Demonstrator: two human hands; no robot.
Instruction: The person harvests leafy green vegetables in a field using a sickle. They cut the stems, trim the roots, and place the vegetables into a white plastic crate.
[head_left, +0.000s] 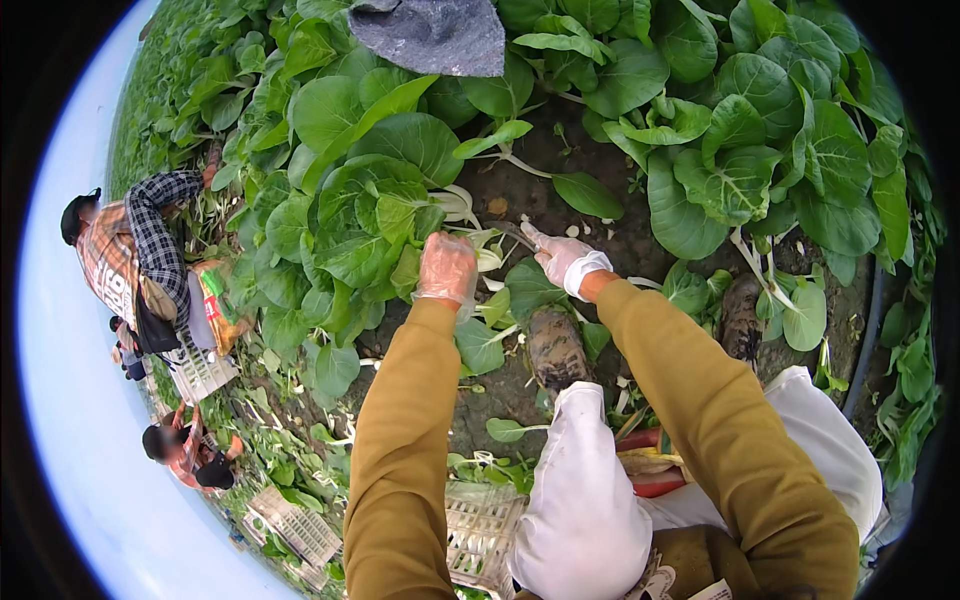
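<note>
My left hand (447, 271), in a clear plastic glove, is closed at the base of a leafy bok choy plant (367, 217). Its pale stalks (456, 204) show just above that hand. Also gloved, my right hand (561, 259) grips a small curved knife, whose dark blade (511, 231) points left at the plant's base. The handle is mostly hidden in my fingers. A loose leafy sprig (525, 163) lies on the soil above the blade. Below my hands, a broad leaf (534, 286) rests by my camouflage-patterned shoe (556, 349).
More bok choy plants (750, 142) stand at the upper right. A black irrigation hose (866, 337) runs along the right. Plastic crates (484, 532) are behind me and at lower left. Two people (124, 255) crouch along the rows, a printed sack (217, 307) beside one.
</note>
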